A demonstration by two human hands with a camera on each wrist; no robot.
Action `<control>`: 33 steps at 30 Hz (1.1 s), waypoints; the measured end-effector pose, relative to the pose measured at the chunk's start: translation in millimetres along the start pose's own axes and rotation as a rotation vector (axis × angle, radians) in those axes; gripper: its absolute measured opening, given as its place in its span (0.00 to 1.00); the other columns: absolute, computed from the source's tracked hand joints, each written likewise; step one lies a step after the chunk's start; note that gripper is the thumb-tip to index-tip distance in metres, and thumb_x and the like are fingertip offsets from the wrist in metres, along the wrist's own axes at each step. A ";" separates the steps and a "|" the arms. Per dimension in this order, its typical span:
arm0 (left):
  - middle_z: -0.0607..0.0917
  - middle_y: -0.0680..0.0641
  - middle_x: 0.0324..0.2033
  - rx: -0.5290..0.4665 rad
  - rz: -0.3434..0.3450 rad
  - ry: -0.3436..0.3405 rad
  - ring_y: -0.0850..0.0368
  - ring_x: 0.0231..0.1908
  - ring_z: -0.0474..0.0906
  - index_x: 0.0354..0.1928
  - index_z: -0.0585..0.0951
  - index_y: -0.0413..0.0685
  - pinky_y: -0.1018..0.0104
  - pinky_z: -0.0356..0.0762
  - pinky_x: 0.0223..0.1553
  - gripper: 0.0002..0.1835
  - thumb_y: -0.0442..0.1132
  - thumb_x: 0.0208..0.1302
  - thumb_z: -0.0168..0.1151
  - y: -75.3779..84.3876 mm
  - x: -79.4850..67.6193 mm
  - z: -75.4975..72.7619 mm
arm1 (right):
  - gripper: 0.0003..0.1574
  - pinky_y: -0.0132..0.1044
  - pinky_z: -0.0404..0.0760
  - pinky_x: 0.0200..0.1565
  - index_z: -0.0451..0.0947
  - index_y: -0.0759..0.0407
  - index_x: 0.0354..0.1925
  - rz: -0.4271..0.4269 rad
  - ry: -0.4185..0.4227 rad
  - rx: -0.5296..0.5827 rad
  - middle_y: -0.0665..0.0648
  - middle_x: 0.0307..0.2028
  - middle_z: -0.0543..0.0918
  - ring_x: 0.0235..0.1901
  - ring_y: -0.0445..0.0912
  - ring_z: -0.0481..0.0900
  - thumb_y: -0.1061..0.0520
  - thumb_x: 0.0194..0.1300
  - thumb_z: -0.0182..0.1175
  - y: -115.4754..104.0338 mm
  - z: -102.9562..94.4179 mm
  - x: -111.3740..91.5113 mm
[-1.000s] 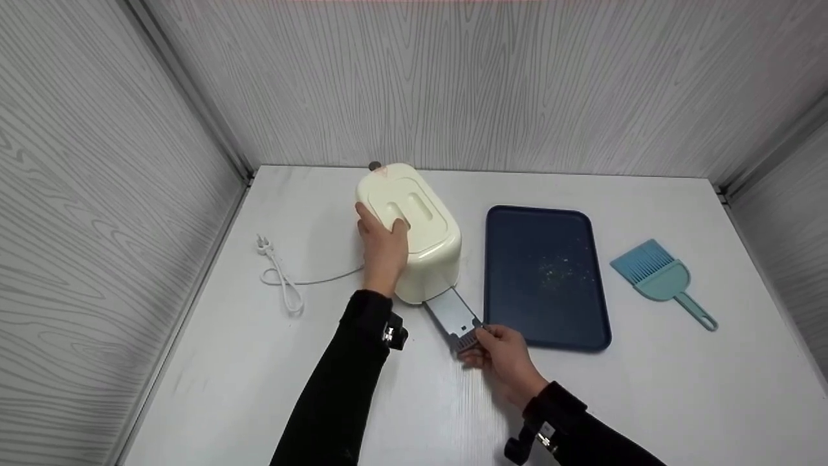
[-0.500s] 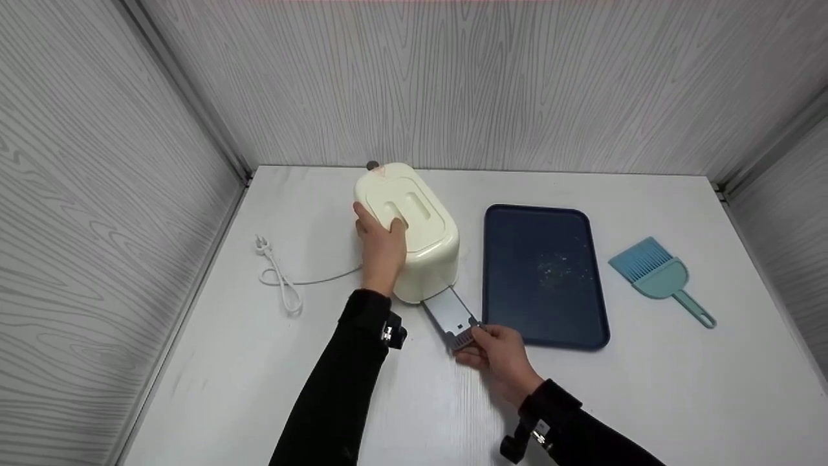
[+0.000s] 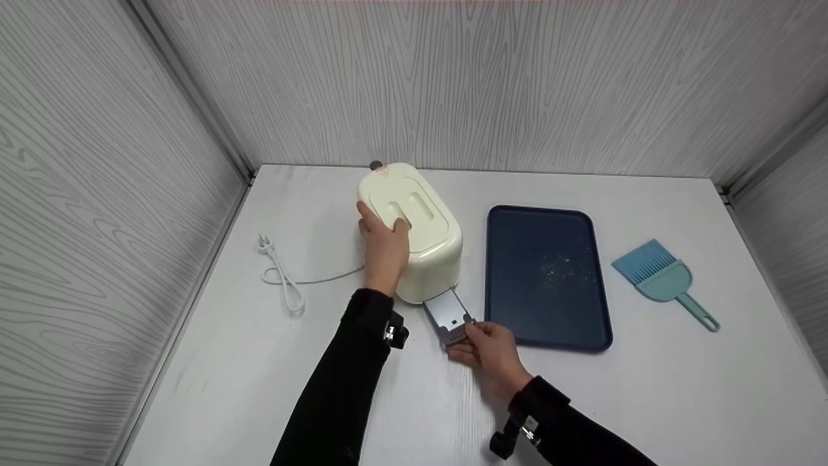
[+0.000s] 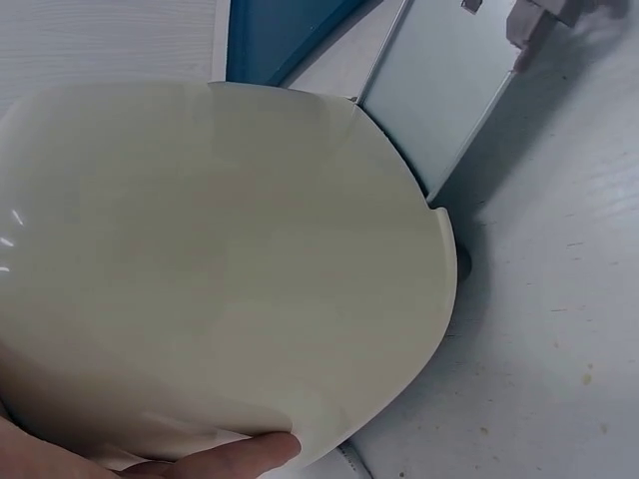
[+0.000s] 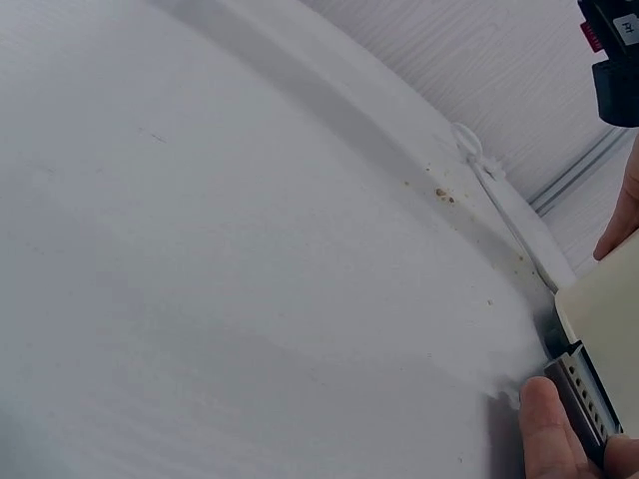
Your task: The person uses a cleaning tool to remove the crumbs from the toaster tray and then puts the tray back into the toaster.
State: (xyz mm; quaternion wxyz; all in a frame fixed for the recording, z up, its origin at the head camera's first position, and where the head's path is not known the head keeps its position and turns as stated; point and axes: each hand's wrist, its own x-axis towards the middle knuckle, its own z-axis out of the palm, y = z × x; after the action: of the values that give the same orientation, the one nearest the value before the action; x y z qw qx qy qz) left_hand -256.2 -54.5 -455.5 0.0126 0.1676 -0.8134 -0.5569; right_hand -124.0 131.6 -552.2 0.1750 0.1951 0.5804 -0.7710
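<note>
A cream toaster [image 3: 432, 268] with two slot shapes on top stands left of the table's middle. My left hand [image 3: 386, 252] holds it from its left side, thumb on the top by a slot. From the toaster's near end a grey metal crumb tray [image 3: 446, 310] sticks out, partly inside the body. My right hand [image 3: 495, 353] pinches the tray's outer end between thumb and fingers. In the right wrist view the slotted end of the crumb tray [image 5: 584, 404] lies between those fingers. The left wrist view shows the toaster wall [image 4: 220, 249] filling much of the picture.
A dark blue serving tray [image 3: 537, 285] with pale crumbs on it lies right of the toaster. Further right is a blue-green brush with dustpan [image 3: 663, 279]. The toaster's white cord and plug [image 3: 278, 265] lie at left. Brown crumbs [image 5: 444, 195] dot the white table.
My right hand has moved left and slightly up toward the toaster, and less of the crumb tray sticks out than before. The left hand and the toaster stay in place.
</note>
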 end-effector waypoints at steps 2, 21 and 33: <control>0.42 0.38 0.81 0.005 -0.004 -0.007 0.43 0.72 0.62 0.82 0.28 0.52 0.51 0.65 0.70 0.48 0.50 0.75 0.47 0.2 -0.2 -0.4 | 0.19 0.41 0.89 0.44 0.68 0.79 0.60 -0.005 0.003 0.011 0.72 0.42 0.86 0.34 0.49 0.90 0.63 0.81 0.49 -0.5 1.8 1.7; 0.45 0.36 0.81 0.021 0.001 0.017 0.44 0.71 0.63 0.82 0.29 0.51 0.53 0.65 0.70 0.48 0.49 0.75 0.48 -0.1 -2.5 -2.0 | 0.18 0.42 0.89 0.42 0.69 0.79 0.57 -0.020 0.009 0.056 0.75 0.43 0.85 0.33 0.51 0.89 0.64 0.81 0.48 -3.2 13.8 10.6; 0.45 0.37 0.81 0.014 0.005 0.017 0.44 0.71 0.64 0.82 0.29 0.51 0.53 0.65 0.70 0.48 0.49 0.74 0.47 -1.4 -4.7 -4.1 | 0.18 0.42 0.89 0.40 0.70 0.81 0.57 -0.042 0.013 0.039 0.72 0.39 0.86 0.31 0.50 0.89 0.64 0.81 0.49 -5.1 20.6 18.2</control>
State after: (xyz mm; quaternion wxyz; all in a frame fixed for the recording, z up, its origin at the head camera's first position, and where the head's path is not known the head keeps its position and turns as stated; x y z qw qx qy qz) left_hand -250.5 -57.3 -454.4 0.0200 0.1704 -0.8176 -0.5496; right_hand -144.2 112.3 -552.1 0.1510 0.1913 0.5702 -0.7846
